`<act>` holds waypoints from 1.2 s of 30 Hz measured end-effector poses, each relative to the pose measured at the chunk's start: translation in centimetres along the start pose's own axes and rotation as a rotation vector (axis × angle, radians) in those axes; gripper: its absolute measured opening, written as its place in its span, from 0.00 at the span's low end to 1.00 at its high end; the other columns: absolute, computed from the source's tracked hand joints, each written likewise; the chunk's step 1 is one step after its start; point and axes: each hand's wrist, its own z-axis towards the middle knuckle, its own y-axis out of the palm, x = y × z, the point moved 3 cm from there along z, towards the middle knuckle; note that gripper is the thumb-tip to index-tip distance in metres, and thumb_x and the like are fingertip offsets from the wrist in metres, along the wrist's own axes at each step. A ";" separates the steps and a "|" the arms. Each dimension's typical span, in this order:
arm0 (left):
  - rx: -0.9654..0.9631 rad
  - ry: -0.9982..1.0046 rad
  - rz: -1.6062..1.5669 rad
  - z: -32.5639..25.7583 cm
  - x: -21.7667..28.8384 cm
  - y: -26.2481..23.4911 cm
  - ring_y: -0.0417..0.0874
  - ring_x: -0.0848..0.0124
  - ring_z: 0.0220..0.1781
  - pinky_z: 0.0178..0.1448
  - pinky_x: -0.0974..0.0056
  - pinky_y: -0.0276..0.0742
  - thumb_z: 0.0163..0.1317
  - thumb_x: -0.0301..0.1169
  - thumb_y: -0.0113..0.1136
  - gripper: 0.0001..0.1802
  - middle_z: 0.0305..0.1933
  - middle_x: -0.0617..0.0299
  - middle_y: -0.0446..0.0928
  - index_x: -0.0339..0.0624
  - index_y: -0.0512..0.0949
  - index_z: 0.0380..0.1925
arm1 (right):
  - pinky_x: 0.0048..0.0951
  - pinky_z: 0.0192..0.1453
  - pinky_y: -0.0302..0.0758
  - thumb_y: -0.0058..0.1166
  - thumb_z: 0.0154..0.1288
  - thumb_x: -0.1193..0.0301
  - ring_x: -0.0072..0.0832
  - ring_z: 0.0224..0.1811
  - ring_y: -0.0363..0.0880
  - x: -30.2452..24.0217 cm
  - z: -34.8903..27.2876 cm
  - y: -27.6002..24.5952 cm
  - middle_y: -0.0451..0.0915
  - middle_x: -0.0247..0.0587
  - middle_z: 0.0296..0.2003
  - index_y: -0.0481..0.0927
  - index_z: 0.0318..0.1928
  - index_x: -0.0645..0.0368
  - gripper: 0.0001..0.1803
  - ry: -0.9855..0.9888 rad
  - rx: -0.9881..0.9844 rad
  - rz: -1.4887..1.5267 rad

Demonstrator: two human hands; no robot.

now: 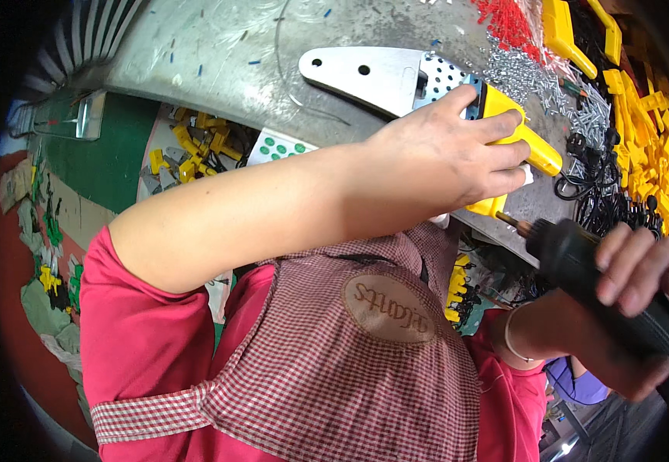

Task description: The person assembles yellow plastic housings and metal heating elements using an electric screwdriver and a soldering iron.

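Note:
My left hand (pixel 450 146) reaches across and grips a yellow plastic handle (pixel 538 150), its fingers curled over the top. That handle joins a flat, tapered silver metal body (pixel 365 73) with a perforated section (pixel 440 79), lying on the bench. In my right hand (pixel 631 308) is a black electric screwdriver (pixel 581 266), fingers wrapped around its barrel. Its thin bit points at the lower yellow part (pixel 488 205) of the handle, close to its end. I cannot tell whether the tip touches. My left palm and fingers hide part of the handle.
The grey metal bench (pixel 219 46) bears a heap of screws (pixel 531 77), small red parts (pixel 510 27), black cables (pixel 588 185) and piled yellow handle shells (pixel 642 146). A container of yellow parts (pixel 196 146) sits below the bench's left edge, beside a green-dotted white sheet (pixel 279 146).

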 end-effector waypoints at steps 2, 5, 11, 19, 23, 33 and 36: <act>0.080 0.007 0.052 -0.1 0.0 -0.1 0.67 0.64 0.67 0.62 0.52 0.67 0.56 0.34 0.61 0.21 0.54 0.64 0.74 0.47 0.75 0.52 | 0.30 0.38 0.67 0.68 0.55 0.51 0.26 0.27 0.72 0.4 1.2 4.9 0.73 0.29 0.30 0.69 0.45 0.55 0.28 0.276 0.648 -0.211; 0.088 -0.012 0.081 0.1 0.6 -0.3 0.68 0.66 0.66 0.60 0.54 0.68 0.54 0.36 0.62 0.20 0.52 0.66 0.74 0.48 0.77 0.49 | 0.26 0.34 0.69 0.67 0.55 0.50 0.25 0.25 0.74 0.8 1.4 2.3 0.75 0.31 0.28 0.68 0.46 0.55 0.30 0.191 0.224 -0.063; 0.196 -0.083 0.191 0.5 1.2 1.1 0.68 0.68 0.65 0.60 0.52 0.68 0.54 0.39 0.59 0.18 0.51 0.68 0.75 0.50 0.78 0.45 | 0.21 0.31 0.67 0.68 0.49 0.41 0.20 0.23 0.73 2.1 1.2 2.6 0.75 0.29 0.28 0.68 0.48 0.57 0.39 0.112 0.200 -0.098; 0.146 -0.053 0.194 -0.3 2.3 1.5 0.66 0.66 0.69 0.55 0.43 0.70 0.51 0.41 0.63 0.24 0.58 0.67 0.71 0.57 0.75 0.51 | 0.25 0.38 0.65 0.64 0.51 0.47 0.22 0.27 0.69 -1.4 0.3 1.6 0.71 0.31 0.30 0.67 0.46 0.61 0.35 0.015 0.513 -0.148; 0.000 -0.050 0.091 -1.3 3.0 -0.8 0.68 0.62 0.68 0.55 0.45 0.72 0.52 0.44 0.62 0.26 0.63 0.63 0.71 0.53 0.76 0.53 | 0.30 0.49 0.67 0.68 0.46 0.61 0.23 0.33 0.69 -5.9 -1.8 -1.2 0.69 0.35 0.35 0.66 0.38 0.64 0.28 -0.118 0.739 0.093; 0.061 -0.424 -0.190 -2.6 -2.2 -2.5 0.73 0.51 0.61 0.64 0.50 0.66 0.52 0.41 0.66 0.35 0.59 0.51 0.73 0.37 0.72 0.60 | 0.39 0.54 0.68 0.56 0.58 0.64 0.28 0.36 0.71 0.8 -10.9 -5.4 0.68 0.35 0.30 0.67 0.49 0.67 0.24 -0.225 1.331 0.414; 0.047 -0.401 -0.150 -2.4 -2.1 -2.4 0.73 0.50 0.60 0.63 0.50 0.67 0.53 0.41 0.65 0.35 0.59 0.51 0.74 0.38 0.72 0.60 | 0.39 0.54 0.69 0.55 0.58 0.63 0.29 0.37 0.72 2.1 -11.5 -5.5 0.70 0.36 0.31 0.68 0.48 0.67 0.23 -0.255 1.403 0.452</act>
